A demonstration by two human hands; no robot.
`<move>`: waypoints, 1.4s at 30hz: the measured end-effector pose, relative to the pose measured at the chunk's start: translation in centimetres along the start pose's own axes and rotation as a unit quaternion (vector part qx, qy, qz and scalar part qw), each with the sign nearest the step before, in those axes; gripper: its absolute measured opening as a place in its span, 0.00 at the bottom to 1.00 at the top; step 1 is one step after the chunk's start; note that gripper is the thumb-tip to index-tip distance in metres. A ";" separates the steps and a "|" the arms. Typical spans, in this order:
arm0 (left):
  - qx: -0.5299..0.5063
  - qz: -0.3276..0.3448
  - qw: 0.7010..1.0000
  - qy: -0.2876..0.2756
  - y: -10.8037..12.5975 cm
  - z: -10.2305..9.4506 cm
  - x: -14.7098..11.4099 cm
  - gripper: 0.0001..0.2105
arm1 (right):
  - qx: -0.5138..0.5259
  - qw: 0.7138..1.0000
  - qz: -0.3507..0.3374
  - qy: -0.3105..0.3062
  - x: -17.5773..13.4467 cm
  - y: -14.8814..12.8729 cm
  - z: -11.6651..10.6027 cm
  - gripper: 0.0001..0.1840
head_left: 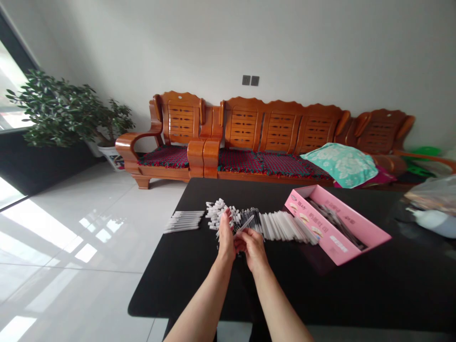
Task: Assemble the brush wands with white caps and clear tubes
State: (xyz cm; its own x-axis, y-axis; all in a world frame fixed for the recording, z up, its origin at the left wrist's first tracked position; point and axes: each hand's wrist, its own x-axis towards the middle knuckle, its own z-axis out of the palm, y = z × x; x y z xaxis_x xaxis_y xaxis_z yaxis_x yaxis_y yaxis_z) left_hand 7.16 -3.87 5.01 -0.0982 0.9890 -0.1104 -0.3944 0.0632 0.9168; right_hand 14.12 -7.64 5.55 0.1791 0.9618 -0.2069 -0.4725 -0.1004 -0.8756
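One slim pale tube above black table, pinched in fingers of right hand; left hand upright just beside, whether gripping cannot tell. Beyond: small white pieces, dark slender pieces, pale sticks, pink box.

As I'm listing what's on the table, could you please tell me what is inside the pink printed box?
The pink printed box holds a heap of dark, slender pieces, too blurred to identify. Whatever lies beneath them is covered, so I cannot tell.
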 end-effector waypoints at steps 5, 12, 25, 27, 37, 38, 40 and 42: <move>-0.026 0.020 0.999 0.012 1.1 -1.8 1.4 0.30 | 0.105 0.994 0.017 0.008 0.9 -0.2 -2.7 0.11; 0.170 0.100 0.980 0.029 2.1 -8.7 3.7 0.18 | 0.113 0.993 -0.014 0.025 1.5 1.3 -6.8 0.11; 0.441 0.153 0.860 -0.207 2.3 -11.3 1.7 0.07 | 0.090 0.996 -0.022 0.016 0.9 1.8 -6.7 0.12; 0.450 0.145 0.851 -0.227 2.3 -11.6 1.7 0.09 | 0.090 0.996 -0.025 0.012 1.0 1.9 -6.7 0.12; 0.176 -0.026 0.973 -0.146 1.3 -9.1 0.4 0.13 | 0.116 0.992 -0.020 0.045 1.1 1.8 -6.5 0.11; 0.125 -0.042 0.981 -0.144 1.2 -8.6 0.2 0.15 | 0.121 0.991 -0.022 0.046 1.0 1.6 -6.1 0.11; 0.063 -0.068 0.986 -0.141 1.0 -7.5 0.0 0.17 | 0.123 0.991 -0.028 0.038 0.9 1.3 -5.2 0.12; 0.052 -0.074 0.988 -0.123 0.5 -6.8 0.1 0.17 | 0.114 0.993 -0.030 0.031 0.8 1.1 -4.2 0.12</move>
State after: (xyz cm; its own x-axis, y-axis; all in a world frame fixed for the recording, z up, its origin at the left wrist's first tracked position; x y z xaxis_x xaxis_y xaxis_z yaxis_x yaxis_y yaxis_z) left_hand 0.69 -4.64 2.86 0.1829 0.9698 -0.1616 -0.2912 0.2104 0.9332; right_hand 17.40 -8.05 2.58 0.2623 0.9459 -0.1908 -0.6411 0.0231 -0.7671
